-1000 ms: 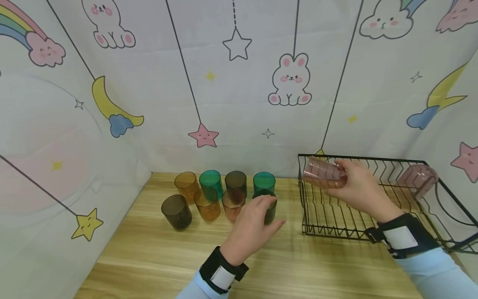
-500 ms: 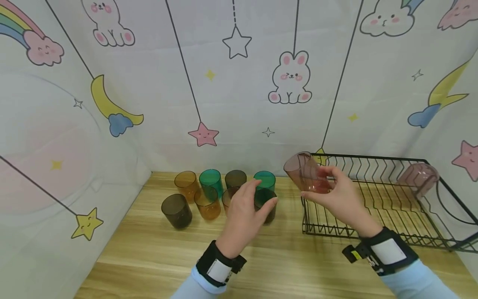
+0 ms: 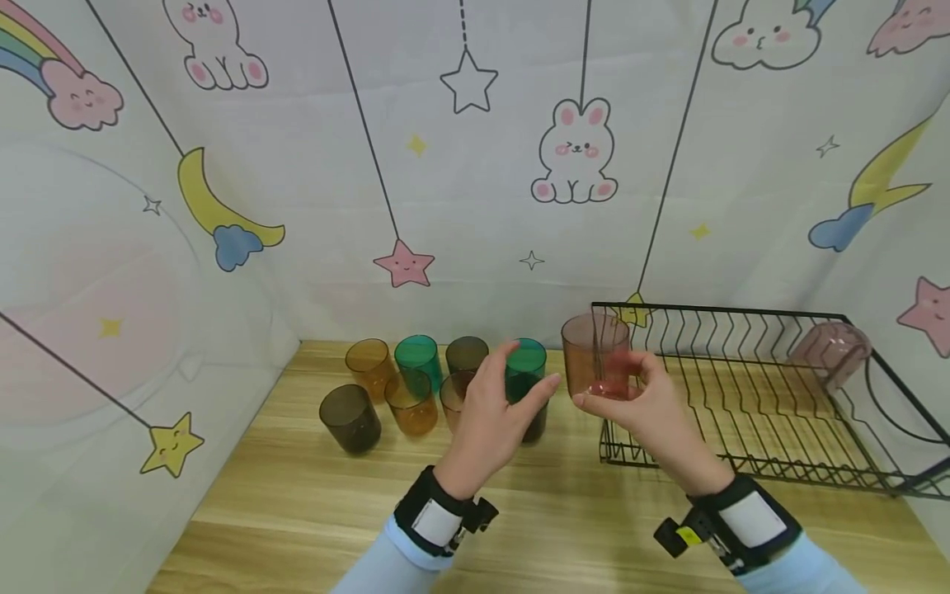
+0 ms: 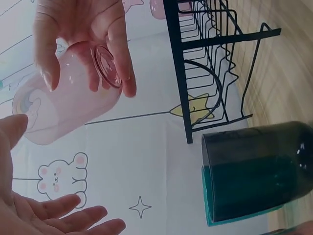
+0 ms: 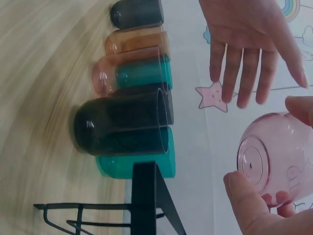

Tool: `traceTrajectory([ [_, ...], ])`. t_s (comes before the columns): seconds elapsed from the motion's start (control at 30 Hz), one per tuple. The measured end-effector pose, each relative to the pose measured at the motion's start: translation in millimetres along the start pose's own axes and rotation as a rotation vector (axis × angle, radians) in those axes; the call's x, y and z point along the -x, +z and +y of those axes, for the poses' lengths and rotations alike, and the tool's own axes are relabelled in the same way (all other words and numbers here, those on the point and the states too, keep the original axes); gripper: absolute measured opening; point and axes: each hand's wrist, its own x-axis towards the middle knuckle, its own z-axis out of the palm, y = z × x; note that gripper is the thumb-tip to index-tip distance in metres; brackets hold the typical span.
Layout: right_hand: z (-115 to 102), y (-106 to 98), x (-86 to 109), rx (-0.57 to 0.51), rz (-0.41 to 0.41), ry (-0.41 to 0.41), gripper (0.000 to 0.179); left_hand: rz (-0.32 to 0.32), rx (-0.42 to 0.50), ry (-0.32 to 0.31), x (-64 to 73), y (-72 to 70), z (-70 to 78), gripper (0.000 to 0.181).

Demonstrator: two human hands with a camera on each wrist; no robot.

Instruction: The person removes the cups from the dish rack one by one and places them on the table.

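Observation:
A clear pink drinking glass [image 3: 594,346] is upright in my right hand [image 3: 660,421], in front of the rack's left end. Thumb and fingers grip it near its base, as the right wrist view of the glass [image 5: 274,152] shows. My left hand [image 3: 486,412] is held open to the left of that glass, fingers spread and holding nothing. Behind the left hand stand a dark glass [image 3: 536,421] and a green glass [image 3: 529,356]. In the left wrist view a gap shows between the left fingers and the pink glass [image 4: 73,98].
More glasses stand in two rows on the wooden table, among them an amber glass [image 3: 411,404], a green glass [image 3: 418,359] and a brown glass [image 3: 350,419]. On the right is a black wire dish rack [image 3: 742,460], with another pink glass [image 3: 831,355] lying in its far end.
My right hand has brought the pink glass leftward out over the rack's left end and turned it from lying sideways to upright. My left hand has drawn slightly back, then right toward it.

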Motion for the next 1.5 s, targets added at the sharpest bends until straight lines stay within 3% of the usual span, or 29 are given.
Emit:
traceTrajectory([
  [0.2,2,11,4.1,-0.052,0.005,-0.050,0.077,-0.048,0.097,-0.063,-3.9,3.7,8.7,0.089],
  [0.5,8,22,9.4,-0.057,-0.008,-0.145,0.067,-0.079,0.164,0.050,-4.8,13.0,15.6,0.092],
  [0.67,9,25,11.2,-0.053,-0.023,-0.167,0.068,-0.077,0.167,0.117,-3.4,14.1,14.5,0.082],
  [1.0,6,26,13.2,-0.060,-0.024,-0.185,0.074,-0.079,0.318,0.130,-3.1,5.7,12.6,0.070],
  [1.23,-1,19,14.6,-0.001,-0.029,-0.220,0.076,0.021,0.271,0.116,-4.9,-21.0,4.9,0.071],
  [1.5,-2,-5,14.7,0.112,0.068,-0.242,0.067,0.216,0.220,0.006,-5.4,-88.4,2.1,0.069],
])
